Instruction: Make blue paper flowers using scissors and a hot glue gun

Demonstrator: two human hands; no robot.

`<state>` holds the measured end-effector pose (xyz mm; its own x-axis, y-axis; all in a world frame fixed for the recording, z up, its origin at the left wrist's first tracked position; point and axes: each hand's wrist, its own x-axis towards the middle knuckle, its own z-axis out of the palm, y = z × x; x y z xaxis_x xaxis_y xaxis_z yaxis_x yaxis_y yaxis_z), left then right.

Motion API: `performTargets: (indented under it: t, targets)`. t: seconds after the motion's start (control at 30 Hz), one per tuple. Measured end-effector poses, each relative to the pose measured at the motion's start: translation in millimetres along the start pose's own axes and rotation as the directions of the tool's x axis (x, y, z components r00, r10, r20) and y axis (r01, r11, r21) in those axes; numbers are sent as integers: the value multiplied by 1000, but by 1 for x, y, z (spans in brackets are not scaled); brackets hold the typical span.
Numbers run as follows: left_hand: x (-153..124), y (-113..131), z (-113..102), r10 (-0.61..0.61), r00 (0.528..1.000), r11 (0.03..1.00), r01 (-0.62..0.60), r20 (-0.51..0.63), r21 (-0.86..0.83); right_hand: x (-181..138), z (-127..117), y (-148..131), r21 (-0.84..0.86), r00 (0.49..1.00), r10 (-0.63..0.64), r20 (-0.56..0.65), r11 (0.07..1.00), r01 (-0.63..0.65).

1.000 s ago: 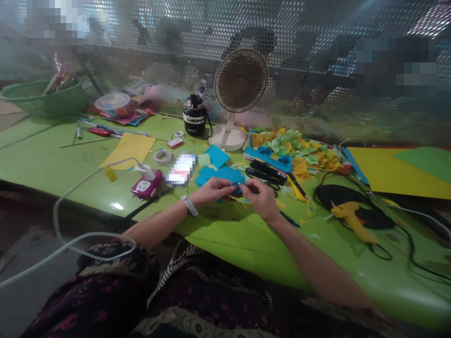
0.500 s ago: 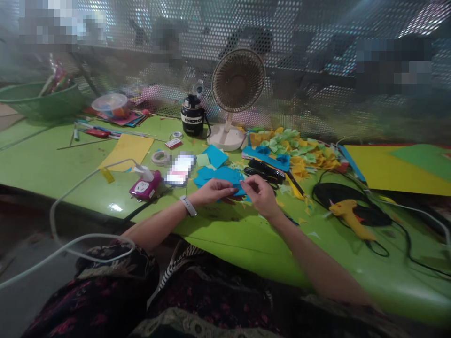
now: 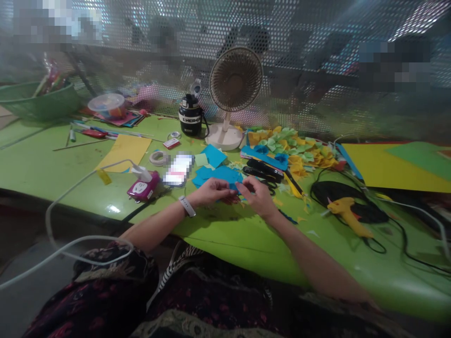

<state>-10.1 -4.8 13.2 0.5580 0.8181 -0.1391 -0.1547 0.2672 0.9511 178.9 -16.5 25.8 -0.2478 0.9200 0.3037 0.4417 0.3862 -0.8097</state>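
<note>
My left hand [image 3: 211, 191] and my right hand [image 3: 256, 196] meet over the green table [image 3: 45, 164], fingertips pinched together on a small blue paper piece [image 3: 234, 188]. More blue paper sheets [image 3: 220, 173] lie just behind the hands. A white watch band is on my left wrist. Black scissors [image 3: 265, 170] lie just beyond my right hand.
A small desk fan [image 3: 234, 94] and a black bottle [image 3: 190, 118] stand at the back. A heap of green and yellow paper bits [image 3: 296, 148], a yellow glue gun [image 3: 347, 213] with black cable, a pink power adapter [image 3: 143, 188], tape roll [image 3: 158, 157], yellow sheets [image 3: 384, 169] and a green basket [image 3: 38, 101] surround them.
Both hands stay together on the blue piece, the fingers shifting slightly as they work it. The view has drifted a little.
</note>
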Motion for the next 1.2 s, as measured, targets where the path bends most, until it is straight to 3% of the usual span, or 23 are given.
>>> performTargets:
  t: [0.1,0.2,0.47,0.67,0.83,1.0,1.2]
  targets:
    - [-1,2,-1,9,1000,1000,-9,-14,-21,1,0,1,-45,995,19,101,999,-15]
    - [-2,4,-1,2,1000,999,-2,-10,-33,1,2,2,-24,994,6,111,1000,-3]
    - [-4,8,-4,-11,1000,999,10,-26,-48,1,-4,-6,178,948,103,301,971,-162]
    - [-6,8,-3,-58,998,998,58,-14,-6,0,-3,-7,5,989,1,150,1000,-2]
    - [-7,8,-2,-69,995,997,65,69,50,-1,-3,-5,26,981,54,184,998,-59]
    - [-9,10,-3,-100,982,992,86,162,90,-5,-1,-7,42,989,9,149,999,-15]
    - [-11,12,-1,-72,993,993,63,91,101,-6,-1,-11,45,994,0,111,999,-5]
